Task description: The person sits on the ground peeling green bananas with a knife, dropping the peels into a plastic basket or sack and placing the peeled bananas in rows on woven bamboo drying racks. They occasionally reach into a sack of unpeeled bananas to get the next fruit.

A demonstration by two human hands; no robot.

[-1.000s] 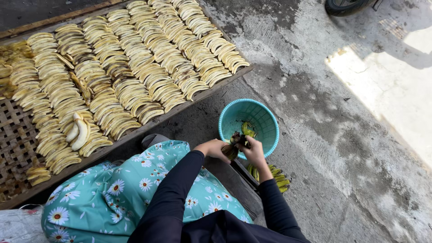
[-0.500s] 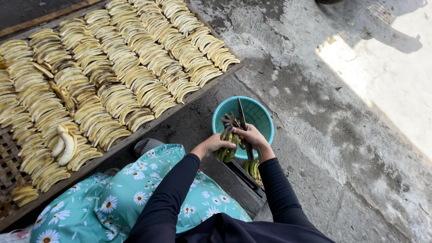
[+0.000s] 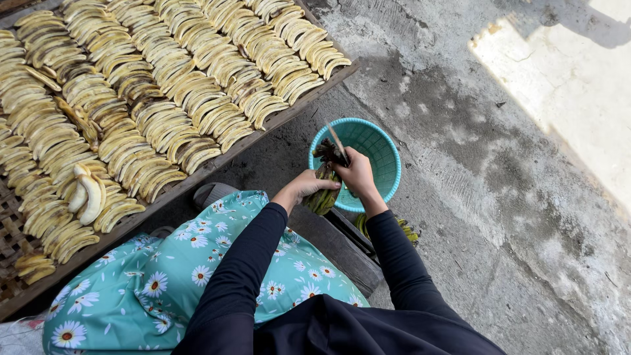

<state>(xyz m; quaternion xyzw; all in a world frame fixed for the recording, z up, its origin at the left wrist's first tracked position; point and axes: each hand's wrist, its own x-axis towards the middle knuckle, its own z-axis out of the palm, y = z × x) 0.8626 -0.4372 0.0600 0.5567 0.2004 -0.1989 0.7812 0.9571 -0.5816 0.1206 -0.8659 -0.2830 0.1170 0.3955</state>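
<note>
head view: the person sits over a concrete floor (image 3: 499,197), legs covered by a teal daisy-print cloth (image 3: 164,276), both arms in dark sleeves reaching forward. the left hand (image 3: 303,187) is curled around a small bunch of green bananas (image 3: 322,194), fingers (image 3: 325,185) wrapped over its upper side and clenched on it, holding the bunch just at the near rim of a round teal basket (image 3: 378,154). the right hand (image 3: 358,174) is closed around the handle of a knife (image 3: 338,144), whose thin blade points up and away across the dark stem end of the bunch; these fingers are fully clenched too, none spread.

the step in hand looks like cutting at the stem end, separating or trimming the fruit over the basket. the next move seems to call for a firm hold by the left hand and a short controlled stroke of the blade kept clear of the holding fingers.

a few more green bananas (image 3: 394,230) lie on the floor below the right forearm, beside a wooden plank (image 3: 335,246). to the left, a big woven drying tray (image 3: 13,236) carries rows of peeled yellow bananas (image 3: 171,85).
</note>
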